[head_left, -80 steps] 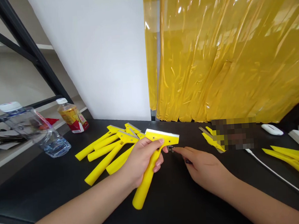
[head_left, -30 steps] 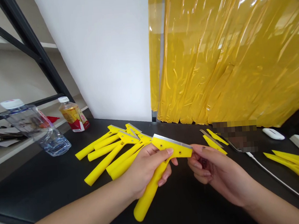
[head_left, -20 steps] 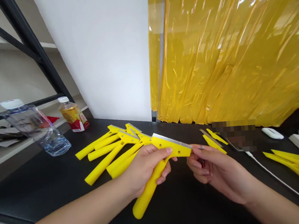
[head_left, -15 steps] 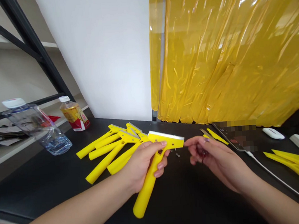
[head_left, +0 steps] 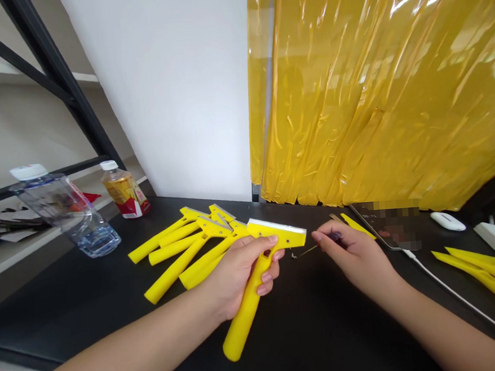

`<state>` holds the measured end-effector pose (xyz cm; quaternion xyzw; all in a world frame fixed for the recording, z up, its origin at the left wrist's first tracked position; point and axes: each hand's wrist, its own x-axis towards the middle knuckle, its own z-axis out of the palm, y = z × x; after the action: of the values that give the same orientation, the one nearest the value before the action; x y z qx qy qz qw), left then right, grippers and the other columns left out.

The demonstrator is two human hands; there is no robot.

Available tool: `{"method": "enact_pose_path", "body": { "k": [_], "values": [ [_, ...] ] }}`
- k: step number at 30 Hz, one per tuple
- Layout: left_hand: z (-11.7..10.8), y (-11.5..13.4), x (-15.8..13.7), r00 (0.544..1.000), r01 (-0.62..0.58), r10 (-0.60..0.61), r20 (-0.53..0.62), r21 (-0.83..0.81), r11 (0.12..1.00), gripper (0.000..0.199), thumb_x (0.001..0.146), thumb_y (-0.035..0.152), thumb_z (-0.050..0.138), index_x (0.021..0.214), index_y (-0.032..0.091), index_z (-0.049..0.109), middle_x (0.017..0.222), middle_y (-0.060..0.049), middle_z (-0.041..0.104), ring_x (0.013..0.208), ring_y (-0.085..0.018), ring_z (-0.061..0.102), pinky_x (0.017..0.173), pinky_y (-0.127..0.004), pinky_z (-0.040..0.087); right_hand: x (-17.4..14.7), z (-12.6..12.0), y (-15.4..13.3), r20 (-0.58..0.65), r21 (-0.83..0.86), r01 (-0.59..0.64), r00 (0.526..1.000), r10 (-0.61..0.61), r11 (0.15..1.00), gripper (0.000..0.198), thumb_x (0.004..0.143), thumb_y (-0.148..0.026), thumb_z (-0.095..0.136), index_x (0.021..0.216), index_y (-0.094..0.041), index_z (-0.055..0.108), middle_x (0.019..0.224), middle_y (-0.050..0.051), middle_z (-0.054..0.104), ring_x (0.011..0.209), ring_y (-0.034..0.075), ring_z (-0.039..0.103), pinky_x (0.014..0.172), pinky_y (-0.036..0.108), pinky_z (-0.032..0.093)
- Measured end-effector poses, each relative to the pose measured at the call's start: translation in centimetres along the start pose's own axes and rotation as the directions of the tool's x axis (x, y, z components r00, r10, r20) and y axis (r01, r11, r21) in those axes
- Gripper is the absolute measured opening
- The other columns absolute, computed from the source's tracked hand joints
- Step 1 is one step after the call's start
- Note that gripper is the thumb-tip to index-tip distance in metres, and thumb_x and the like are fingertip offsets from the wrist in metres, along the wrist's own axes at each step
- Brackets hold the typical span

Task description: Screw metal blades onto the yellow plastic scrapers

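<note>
My left hand (head_left: 247, 264) is wrapped around the neck of a yellow scraper (head_left: 243, 313), its thumb on the head. The scraper's head, edged with a pale metal blade (head_left: 276, 226), points up and to the right, and a small hole shows in it. My right hand (head_left: 349, 249) pinches a small screwdriver (head_left: 307, 251) with a thin shaft and a dark purple handle, mostly hidden by the fingers. Its tip reaches tiny screws (head_left: 294, 256) on the black tabletop, just right of the scraper; whether it touches one I cannot tell.
Several yellow scrapers (head_left: 175, 269) lie left of my left hand. Behind them stand a clear bottle (head_left: 84, 225) and a smaller drink bottle (head_left: 125, 194). At right are a phone (head_left: 386, 229) with a white cable (head_left: 450, 293), a white case (head_left: 448, 221) and loose yellow pieces (head_left: 486, 276).
My right hand has turned and closed its fingers, bringing the screwdriver's shaft into view, pointing left at the screws. My left hand still holds the scraper, nearly unmoved.
</note>
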<state>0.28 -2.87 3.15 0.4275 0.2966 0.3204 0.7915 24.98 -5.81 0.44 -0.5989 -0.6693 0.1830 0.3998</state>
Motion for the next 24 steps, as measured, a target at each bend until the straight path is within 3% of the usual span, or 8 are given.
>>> {"method": "enact_pose_path", "body": {
  "k": [8,24],
  "values": [
    [0.12,-0.51,0.13,0.996,0.001,0.002,-0.089,0.033,0.999,0.025,0.09,0.033,0.071,0.081,0.015,0.059,0.08,-0.001,0.058,0.049,-0.005,0.045,0.039,-0.018,0.03,-0.17,0.56,-0.15,0.032,-0.049,0.031,0.999,-0.03,0.998,0.034,0.102,-0.055,0.053,0.092,-0.026,0.068,0.082,0.0,0.068,0.08,0.019,0.064,0.068,0.03,0.046],
    [-0.02,-0.55,0.2,0.995,0.014,-0.01,-0.095,0.038,0.999,0.021,0.093,0.03,0.068,0.082,0.016,0.057,0.08,0.0,0.057,0.049,-0.004,0.041,0.039,-0.018,0.029,-0.21,0.34,-0.44,-0.019,-0.115,0.132,0.991,-0.135,0.985,0.028,0.103,-0.049,0.055,0.093,-0.026,0.068,0.085,0.0,0.071,0.079,0.018,0.065,0.07,0.03,0.048]
  ]
}}
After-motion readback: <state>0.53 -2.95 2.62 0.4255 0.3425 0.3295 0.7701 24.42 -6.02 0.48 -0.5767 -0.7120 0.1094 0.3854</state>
